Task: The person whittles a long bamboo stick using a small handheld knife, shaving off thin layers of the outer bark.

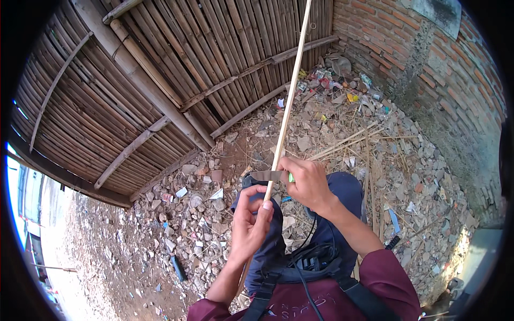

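A long pale bamboo strip (289,96) rises from my lap and slants up past the top of the view. My left hand (250,222) is closed around its lower part, the thumb pressed along the strip. Just above, my right hand (306,181) grips a knife by its green handle (290,177). The knife's blade (266,175) points left and lies across the strip, touching it. Below my left hand the strip's lower end runs down beside my leg and is partly hidden.
A bamboo-slat wall (225,48) stands ahead and left, a brick wall (428,69) to the right. Stones and litter (342,88) cover the ground. More bamboo strips (371,182) lie by my right knee. A dark object (178,268) lies at the left. Black cables (305,257) cross my lap.
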The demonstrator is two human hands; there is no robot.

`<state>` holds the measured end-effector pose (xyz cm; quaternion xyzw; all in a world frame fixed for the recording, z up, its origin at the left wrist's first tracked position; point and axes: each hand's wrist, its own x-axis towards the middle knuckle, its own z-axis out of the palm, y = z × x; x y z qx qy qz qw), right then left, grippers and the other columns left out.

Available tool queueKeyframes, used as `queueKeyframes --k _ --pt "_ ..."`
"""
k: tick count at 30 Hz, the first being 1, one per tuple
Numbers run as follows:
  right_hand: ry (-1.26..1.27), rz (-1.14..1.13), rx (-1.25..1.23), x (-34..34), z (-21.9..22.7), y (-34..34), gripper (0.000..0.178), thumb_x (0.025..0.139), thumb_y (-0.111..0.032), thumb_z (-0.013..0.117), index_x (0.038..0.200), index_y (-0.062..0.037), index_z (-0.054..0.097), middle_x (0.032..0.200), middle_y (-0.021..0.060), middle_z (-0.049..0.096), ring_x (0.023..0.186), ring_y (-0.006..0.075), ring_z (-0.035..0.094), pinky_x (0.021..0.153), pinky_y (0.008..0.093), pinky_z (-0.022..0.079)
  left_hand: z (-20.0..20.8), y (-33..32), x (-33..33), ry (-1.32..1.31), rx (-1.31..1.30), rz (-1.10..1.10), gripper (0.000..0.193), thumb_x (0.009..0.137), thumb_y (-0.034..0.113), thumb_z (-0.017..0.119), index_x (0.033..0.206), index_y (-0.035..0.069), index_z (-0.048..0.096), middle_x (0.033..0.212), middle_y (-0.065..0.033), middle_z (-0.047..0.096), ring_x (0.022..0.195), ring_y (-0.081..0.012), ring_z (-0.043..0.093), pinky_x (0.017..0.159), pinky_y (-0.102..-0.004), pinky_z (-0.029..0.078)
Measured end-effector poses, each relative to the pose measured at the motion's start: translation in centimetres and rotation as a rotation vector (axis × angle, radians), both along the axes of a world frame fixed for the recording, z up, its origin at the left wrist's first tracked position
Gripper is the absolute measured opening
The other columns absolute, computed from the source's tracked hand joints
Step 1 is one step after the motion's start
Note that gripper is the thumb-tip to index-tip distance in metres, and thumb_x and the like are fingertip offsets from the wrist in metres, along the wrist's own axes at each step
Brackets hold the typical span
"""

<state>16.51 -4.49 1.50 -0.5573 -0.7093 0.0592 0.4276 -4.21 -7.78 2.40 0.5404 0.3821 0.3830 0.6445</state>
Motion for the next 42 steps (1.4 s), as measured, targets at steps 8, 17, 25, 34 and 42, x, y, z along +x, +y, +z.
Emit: queueKeyframes --k 8,17,25,34,42 --pt "0.023 -0.055 0.058 1.5 0.1 0.9 0.015 0.08 -0.002 0.067 0.094 -0.008 0.062 0.078 0.0123 0.069 0.071 0.0397 0.07 0.059 0.052 0.05 2.1 -0.7 0.7 -0.005 0.012 -0.045 0.031 0.114 0.017 0.057 0.141 0.002 0.056 0.091 0.0014 0.059 0.058 -0.0006 0.043 0.05 -0.0204 0.031" --pt "-0.074 -0.058 0.055 0.2 -0.3 -0.1 0.019 0.076 -0.002 0.069 0.092 -0.0092 0.062 0.078 0.0088 0.069 0.068 0.0367 0.07 0.058 0.0497 0.052 0.0 0.1 0.6 0.252 0.263 0.073 0.025 0.114 0.018 0.059 0.129 0.001 0.069 0.068 0.0056 0.053 0.057 -0.0024 0.045 0.051 -0.0224 0.033" --pt "-0.132 -0.048 0.1 0.0 -0.5 -0.3 0.023 0.076 -0.006 0.076 0.092 -0.01 0.06 0.075 0.007 0.064 0.065 0.0347 0.07 0.055 0.0483 0.053 1.7 -0.5 2.0 0.434 0.422 0.212 0.016 0.109 0.011 0.064 0.115 0.001 0.075 0.064 0.0029 0.055 0.057 -0.0035 0.048 0.052 -0.0248 0.036" --pt "-0.114 -0.126 0.122 1.2 -0.7 1.3 0.017 0.081 -0.011 0.074 0.088 -0.0087 0.058 0.073 0.0104 0.064 0.063 0.0372 0.069 0.052 0.0481 0.051 0.3 -1.3 3.3 0.491 0.663 0.323 0.017 0.105 0.006 0.067 0.12 0.0 0.074 0.064 -0.004 0.05 0.053 -0.0069 0.042 0.05 -0.0293 0.034" --pt "-0.085 -0.177 0.227 1.8 -0.3 2.8 0.015 0.079 -0.011 0.071 0.085 -0.0089 0.057 0.071 0.0104 0.062 0.059 0.0367 0.067 0.052 0.0477 0.049 0.6 -1.5 3.5 0.488 0.717 0.327 0.019 0.105 0.005 0.068 0.122 0.001 0.073 0.065 -0.0049 0.052 0.053 -0.0086 0.043 0.05 -0.0298 0.035"
